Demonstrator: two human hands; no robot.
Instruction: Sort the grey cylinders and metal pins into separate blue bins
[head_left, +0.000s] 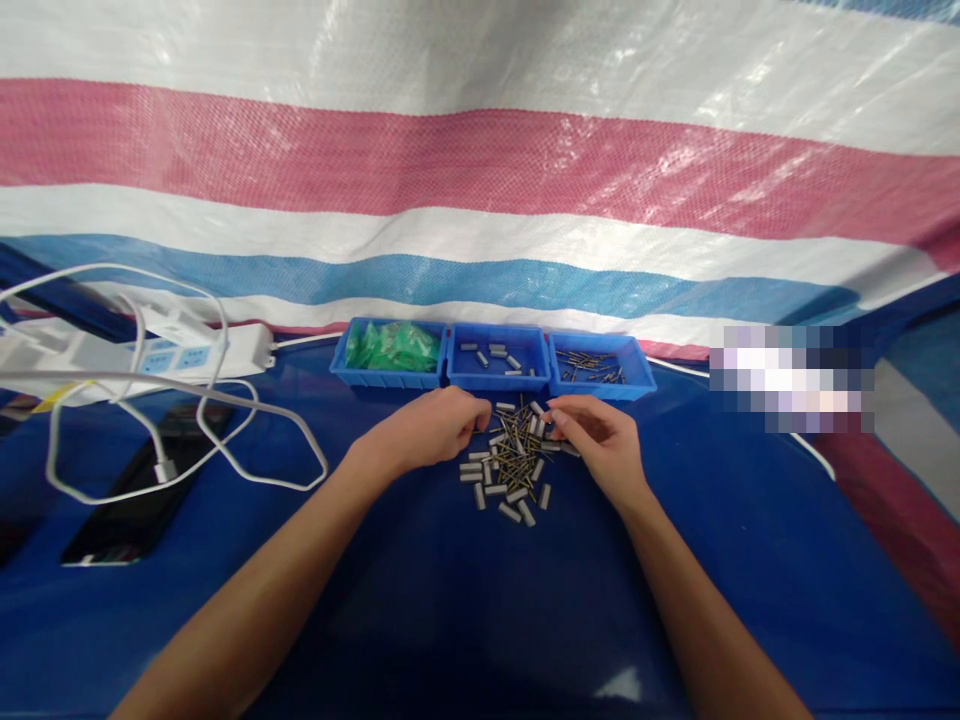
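Observation:
A loose pile of small grey metal cylinders (496,490) and thin brass-coloured pins (516,466) lies on the blue tabletop between my hands. My left hand (442,425) is at the pile's left edge, fingers curled in; whatever they may hold is hidden. On the opposite side, my right hand (604,440) has thumb and index finger pinched together beside some cylinders. What sits in that pinch is too small to make out. Behind the pile, the middle blue bin (499,380) holds several cylinders, and the right blue bin (604,388) holds several pins.
The left blue bin (390,380) contains green plastic (394,347). At left are a white power strip (180,355), looped white cables (259,480) and a dark phone (131,510). A striped plastic sheet (480,160) hangs behind. A pixelated patch covers something at right.

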